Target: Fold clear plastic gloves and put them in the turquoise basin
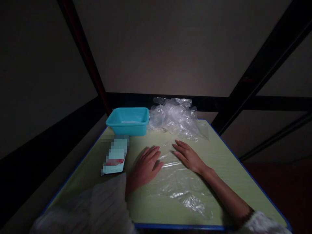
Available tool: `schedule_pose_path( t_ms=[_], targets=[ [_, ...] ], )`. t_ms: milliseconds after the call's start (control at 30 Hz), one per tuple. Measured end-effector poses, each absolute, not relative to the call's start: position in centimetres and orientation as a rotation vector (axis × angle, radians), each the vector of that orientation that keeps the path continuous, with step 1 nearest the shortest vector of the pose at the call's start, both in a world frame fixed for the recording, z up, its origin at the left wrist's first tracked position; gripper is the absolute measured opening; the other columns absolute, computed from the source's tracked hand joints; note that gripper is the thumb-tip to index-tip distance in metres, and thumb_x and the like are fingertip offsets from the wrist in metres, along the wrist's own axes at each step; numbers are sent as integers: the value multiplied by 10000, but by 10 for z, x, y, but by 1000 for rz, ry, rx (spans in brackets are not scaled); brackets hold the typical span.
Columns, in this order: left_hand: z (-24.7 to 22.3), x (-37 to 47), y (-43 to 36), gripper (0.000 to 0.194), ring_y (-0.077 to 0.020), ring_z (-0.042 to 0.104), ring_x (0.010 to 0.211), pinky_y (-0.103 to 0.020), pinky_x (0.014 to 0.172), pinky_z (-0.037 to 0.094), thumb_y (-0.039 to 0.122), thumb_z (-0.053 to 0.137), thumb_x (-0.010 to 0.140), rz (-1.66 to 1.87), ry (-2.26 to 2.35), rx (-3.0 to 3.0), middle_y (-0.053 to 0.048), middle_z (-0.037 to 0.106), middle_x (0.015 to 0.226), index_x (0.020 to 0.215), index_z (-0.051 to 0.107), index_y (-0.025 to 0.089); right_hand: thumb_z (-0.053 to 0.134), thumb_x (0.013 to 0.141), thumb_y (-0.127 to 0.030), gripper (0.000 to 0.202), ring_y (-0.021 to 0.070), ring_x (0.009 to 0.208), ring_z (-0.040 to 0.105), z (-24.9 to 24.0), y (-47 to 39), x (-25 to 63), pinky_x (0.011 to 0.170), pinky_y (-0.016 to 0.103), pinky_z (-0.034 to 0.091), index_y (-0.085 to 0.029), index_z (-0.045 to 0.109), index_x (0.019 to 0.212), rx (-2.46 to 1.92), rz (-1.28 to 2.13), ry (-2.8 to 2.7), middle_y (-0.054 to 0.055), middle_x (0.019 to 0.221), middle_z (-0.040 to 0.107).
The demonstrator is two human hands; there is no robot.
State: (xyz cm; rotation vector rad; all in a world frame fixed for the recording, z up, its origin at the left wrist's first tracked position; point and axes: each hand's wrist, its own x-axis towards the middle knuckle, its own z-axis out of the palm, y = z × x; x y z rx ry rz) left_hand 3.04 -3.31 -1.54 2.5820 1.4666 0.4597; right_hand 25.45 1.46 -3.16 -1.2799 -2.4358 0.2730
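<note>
A clear, crinkled plastic film (pixel 179 182) lies spread on the pale green table (pixel 234 182), between my two hands and toward the front edge. My left hand (pixel 145 165) rests palm down at the film's left side, its fingers spread and the thumb pointing right. On the other side, my right hand (pixel 187 156) lies over the film's upper right part with its fingers apart. Neither hand grips anything. Behind them, a loose heap of clear plastic (pixel 176 117) sits at the back of the table.
A turquoise plastic basin (pixel 131 128) stands at the back left. In front of it lies a pale green packet (pixel 117 154) with a red mark, partly blurred. Blue edging (pixel 180 226) borders the table, and a wall rises behind it.
</note>
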Motion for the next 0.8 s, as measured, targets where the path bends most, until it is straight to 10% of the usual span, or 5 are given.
schedule_pose_path(
  t_ms=[800],
  targets=[
    [-14,28,-30,152,-239,507,1121,-421,1014,348,199,516,861,539,1503,2607,-106,586,1187,951,630,153,504,832,-546,522,258,1224,459,-10,10,255,1049,453,327,-203,581,1217,-1032,887,-1957,105,1304,531]
  ],
)
